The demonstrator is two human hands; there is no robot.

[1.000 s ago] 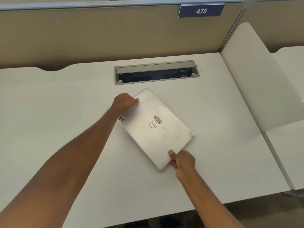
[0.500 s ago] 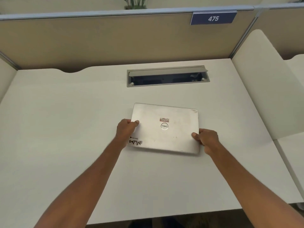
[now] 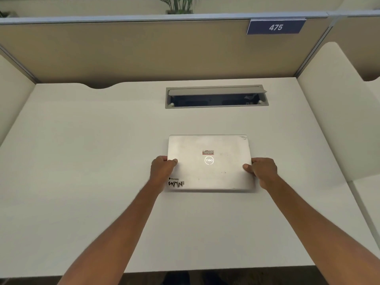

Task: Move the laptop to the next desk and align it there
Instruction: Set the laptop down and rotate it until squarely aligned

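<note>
White desk (image 3: pixel 86 161) fills most of my head view, with tan walls around it and a blue sign (image 3: pixel 276 27) that says 475 up top. Near the back of the desk is a long cable box (image 3: pixel 216 97) with its flap open.

My laptop (image 3: pixel 208 163) lies flat and shut on the desk, about in the middle, just in front of the cable box but not touching it. Its back edge looks even with the box and with the back wall, so I think it sits straight now.

My left hand (image 3: pixel 162 171) is closed on the left edge of the laptop, thumb on top. My right hand (image 3: pixel 262 171) is closed on the right edge the same way. I cannot see my fingers under the edges. Both hands pinch the laptop.

I think the moving part is done, if this is the next desk, and I cannot tell that for sure. The lining up looks almost done too. What is left is small: maybe one last little nudge, then let go with both hands.
</note>
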